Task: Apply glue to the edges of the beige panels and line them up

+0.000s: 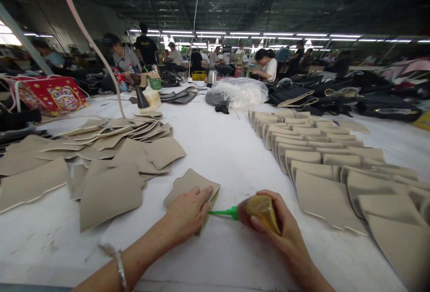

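My left hand (190, 211) lies over a beige panel (188, 184) on the white table, its fingers along the panel's right edge. That edge looks folded or doubled, and the thumb is hidden. Wrapped in my right hand (285, 229) is a squeeze glue bottle (258, 211) with amber contents, tilted sideways. Its thin green nozzle points left, with the tip at the panel's edge beside my left fingers. A loose pile of similar beige panels (110, 193) lies to the left. On the right, more panels (325, 193) stand curved in overlapping rows.
Clear plastic wrapping (247, 92) lies on the table (215, 148) towards the back. Black goods (295, 92) are heaped at the back right. At the back left are a red patterned box (50, 95) and a black cone (141, 98). A pale cord (101, 54) hangs down at left. People work beyond.
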Available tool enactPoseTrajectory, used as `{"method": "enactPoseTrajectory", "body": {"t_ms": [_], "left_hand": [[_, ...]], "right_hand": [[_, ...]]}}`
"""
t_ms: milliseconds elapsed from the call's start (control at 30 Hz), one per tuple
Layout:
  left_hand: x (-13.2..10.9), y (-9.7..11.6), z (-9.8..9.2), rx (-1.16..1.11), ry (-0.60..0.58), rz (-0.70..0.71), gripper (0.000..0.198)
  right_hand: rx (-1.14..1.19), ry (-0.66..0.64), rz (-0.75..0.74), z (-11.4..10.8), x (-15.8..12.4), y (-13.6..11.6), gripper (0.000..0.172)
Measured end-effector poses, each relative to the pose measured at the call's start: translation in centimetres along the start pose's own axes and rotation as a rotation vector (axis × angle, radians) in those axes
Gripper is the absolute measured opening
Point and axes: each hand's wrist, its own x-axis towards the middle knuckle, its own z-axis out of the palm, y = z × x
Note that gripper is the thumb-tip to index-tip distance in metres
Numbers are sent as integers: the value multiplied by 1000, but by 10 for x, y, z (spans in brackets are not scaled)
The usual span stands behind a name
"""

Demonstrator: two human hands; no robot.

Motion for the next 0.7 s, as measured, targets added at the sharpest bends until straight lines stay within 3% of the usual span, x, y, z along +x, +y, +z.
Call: {"method": "enactPoseTrajectory", "body": {"t_ms": [167,333,533,700], "left_hand": [[0,2,0,-1,4,-5,47],[0,2,1,7,11,-13,48],[0,2,1,3,-6,-26,47],[2,3,-1,-4,-12,-15,46]], "right_hand": [[76,-79,11,4,-4,0,45],[-32,32,-20,3,-1,3,44],[22,-103,-16,3,0,6,45],[-142,31,-101,-5,18,9,46]]}}
